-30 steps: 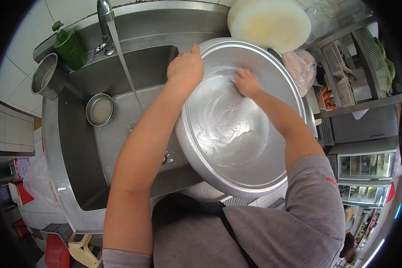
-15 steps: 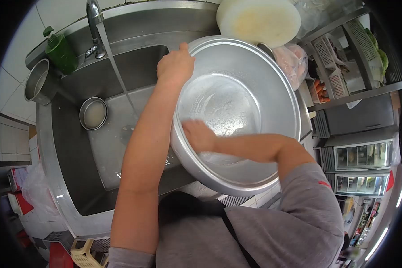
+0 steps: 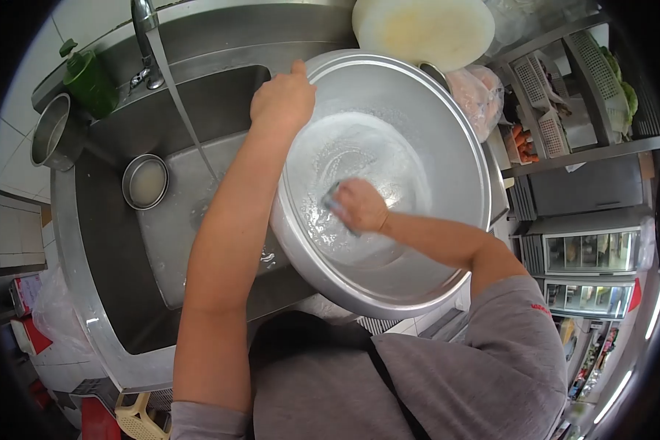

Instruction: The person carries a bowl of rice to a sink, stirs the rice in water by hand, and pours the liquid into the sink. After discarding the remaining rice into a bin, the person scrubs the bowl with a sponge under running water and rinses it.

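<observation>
A large round metal basin [image 3: 447, 176] is tilted over the right side of the sink, with wet, soapy streaks on its inner bottom. My left hand [image 3: 284, 99] grips the basin's upper left rim, fingers wrapped over the edge. Inside the basin my right hand [image 3: 361, 205] is closed on a small scrubber [image 3: 333, 198], pressed to the bottom; motion blurs both. Water [image 3: 185, 110] runs from the faucet [image 3: 145, 44] into the sink, left of the basin.
A small round metal bowl [image 3: 146, 182] with cloudy liquid sits in the sink [image 3: 114, 286]. On the left ledge are a metal pot [image 3: 57, 133] and a green bottle [image 3: 89, 84]. Behind the basin are a round white board [image 3: 425, 29] and a bagged item [image 3: 477, 101].
My right hand has moved from the basin's left inner wall to the middle of its bottom. More suds show there. The view has shifted slightly; my left hand keeps its hold on the rim.
</observation>
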### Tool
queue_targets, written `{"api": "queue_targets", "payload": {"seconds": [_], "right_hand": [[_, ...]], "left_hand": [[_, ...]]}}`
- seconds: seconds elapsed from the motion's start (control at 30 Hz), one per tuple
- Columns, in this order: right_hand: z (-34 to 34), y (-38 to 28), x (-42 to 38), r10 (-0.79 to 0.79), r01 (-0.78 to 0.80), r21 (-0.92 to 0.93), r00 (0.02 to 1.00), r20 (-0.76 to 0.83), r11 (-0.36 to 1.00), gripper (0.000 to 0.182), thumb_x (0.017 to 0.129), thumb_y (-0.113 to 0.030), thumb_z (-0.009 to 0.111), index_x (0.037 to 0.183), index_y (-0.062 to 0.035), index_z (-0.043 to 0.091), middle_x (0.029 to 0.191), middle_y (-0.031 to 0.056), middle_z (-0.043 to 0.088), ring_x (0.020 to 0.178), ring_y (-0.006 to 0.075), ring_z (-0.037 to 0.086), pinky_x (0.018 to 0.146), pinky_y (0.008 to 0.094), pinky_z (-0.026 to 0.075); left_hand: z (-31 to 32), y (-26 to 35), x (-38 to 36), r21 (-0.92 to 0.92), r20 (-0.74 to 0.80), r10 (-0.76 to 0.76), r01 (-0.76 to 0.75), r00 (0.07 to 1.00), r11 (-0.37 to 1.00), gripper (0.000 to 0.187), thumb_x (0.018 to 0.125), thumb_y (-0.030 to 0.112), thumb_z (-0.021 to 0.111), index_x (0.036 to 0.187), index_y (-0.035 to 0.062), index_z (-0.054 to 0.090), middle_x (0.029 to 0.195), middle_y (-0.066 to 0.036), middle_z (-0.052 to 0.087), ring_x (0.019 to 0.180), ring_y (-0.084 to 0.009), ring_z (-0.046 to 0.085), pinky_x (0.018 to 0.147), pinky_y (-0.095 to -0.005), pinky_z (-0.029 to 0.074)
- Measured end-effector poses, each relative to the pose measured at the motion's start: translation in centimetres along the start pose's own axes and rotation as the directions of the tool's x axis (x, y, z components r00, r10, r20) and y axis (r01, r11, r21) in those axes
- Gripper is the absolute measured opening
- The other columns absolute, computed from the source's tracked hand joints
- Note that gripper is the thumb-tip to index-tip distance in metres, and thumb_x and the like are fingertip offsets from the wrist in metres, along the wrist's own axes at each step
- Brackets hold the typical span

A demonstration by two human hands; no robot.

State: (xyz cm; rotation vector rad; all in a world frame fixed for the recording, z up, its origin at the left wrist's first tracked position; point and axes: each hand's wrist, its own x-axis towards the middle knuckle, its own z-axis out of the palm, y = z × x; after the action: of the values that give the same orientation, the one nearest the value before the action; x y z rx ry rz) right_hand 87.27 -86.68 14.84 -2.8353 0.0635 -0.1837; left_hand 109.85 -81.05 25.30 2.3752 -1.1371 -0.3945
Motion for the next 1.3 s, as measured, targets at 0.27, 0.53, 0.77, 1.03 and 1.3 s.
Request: {"api": "queue_targets", "payload": {"seconds": [0.27, 0.53, 0.77, 1.03, 1.3], "right_hand": [[0.3, 5.4, 1.6, 0.131, -0.2, -0.306, 0.964, -0.231, 0.931, 0.021, 0.08, -0.023, 0.056, 0.09, -0.0048, 0.055, 0.085, 0.0145, 0.05, 0.078, 0.0304, 0.05, 0.069, 0.0396, 0.041], [0.0, 9.3, 2.9, 0.38, -0.498, -0.236, 0.83, -0.409, 0.834, 0.023, 0.081, -0.027, 0.051, 0.088, -0.0057, 0.055, 0.09, 0.015, 0.052, 0.079, 0.0327, 0.05, 0.069, 0.0432, 0.042], [-0.6, 9.9, 0.7, 0.414, -0.483, -0.136, 0.84, -0.35, 0.865, 0.027, 0.082, -0.029, 0.05, 0.095, -0.0052, 0.052, 0.092, 0.0168, 0.05, 0.083, 0.0321, 0.049, 0.073, 0.0434, 0.039], [0.3, 0.2, -3.7, -0.388, 0.371, 0.141, 0.915, 0.113, 0.918, 0.036, 0.059, -0.022, 0.063, 0.095, -0.0172, 0.057, 0.096, 0.0077, 0.052, 0.086, 0.0259, 0.048, 0.072, 0.0406, 0.038], [0.5, 12.5, 5.8, 0.615, -0.705, -0.129, 0.681, -0.398, 0.698, 0.033, 0.079, -0.018, 0.047, 0.107, -0.0014, 0.046, 0.104, 0.0198, 0.048, 0.095, 0.0342, 0.048, 0.081, 0.0445, 0.038]], "left_hand": [[0.2, -0.3, 0.1, 0.02, -0.015, 0.025, -0.025, 1.0, 1.0, 0.035, 0.086, 0.027, 0.046, 0.112, 0.0042, 0.043, 0.097, -0.02, 0.059, 0.091, -0.0341, 0.058, 0.076, -0.0416, 0.047], [-0.2, -0.2, 0.2, 0.018, -0.023, 0.037, -0.036, 0.999, 0.999, 0.036, 0.086, 0.028, 0.046, 0.112, 0.0035, 0.043, 0.096, -0.02, 0.06, 0.091, -0.0341, 0.058, 0.077, -0.0416, 0.046], [0.2, 0.4, -0.3, 0.005, 0.01, 0.039, -0.039, 0.999, 0.999, 0.038, 0.086, 0.028, 0.045, 0.117, 0.005, 0.04, 0.098, -0.021, 0.059, 0.093, -0.0347, 0.057, 0.079, -0.0426, 0.045], [0.2, 0.4, -0.1, 0.006, 0.045, -0.001, 0.001, 0.999, 1.0, 0.043, 0.087, 0.029, 0.043, 0.124, 0.0068, 0.036, 0.099, -0.021, 0.059, 0.093, -0.0359, 0.057, 0.08, -0.0436, 0.045], [0.3, 0.4, -0.1, 0.01, -0.003, 0.044, -0.043, 0.999, 0.999, 0.044, 0.087, 0.029, 0.043, 0.124, 0.0058, 0.036, 0.096, -0.021, 0.059, 0.09, -0.0362, 0.057, 0.078, -0.0436, 0.046]]}}
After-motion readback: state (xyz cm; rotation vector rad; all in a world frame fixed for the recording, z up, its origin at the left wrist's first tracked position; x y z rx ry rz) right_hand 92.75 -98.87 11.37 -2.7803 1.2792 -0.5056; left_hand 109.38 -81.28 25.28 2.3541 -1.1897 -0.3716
